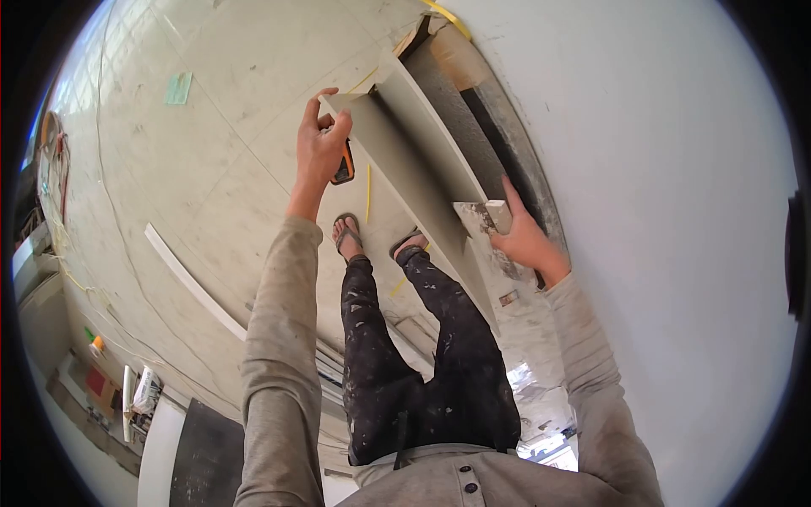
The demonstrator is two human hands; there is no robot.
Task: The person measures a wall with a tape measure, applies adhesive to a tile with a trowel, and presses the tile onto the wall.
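Observation:
I hold a long pale strip of tile edge-up between both hands, in front of my legs. My left hand grips its far end, fingers curled over the top corner. My right hand grips the near end, where grey mortar smears the strip's back. A second pale strip stands right behind it, along the foot of the white wall. An orange and black tool lies on the floor just below my left hand.
A dark open gap runs along the wall's base. A white strip lies on the tiled floor at left, a thin yellow stick near my sandalled feet. Boxes, a bag and boards sit at lower left.

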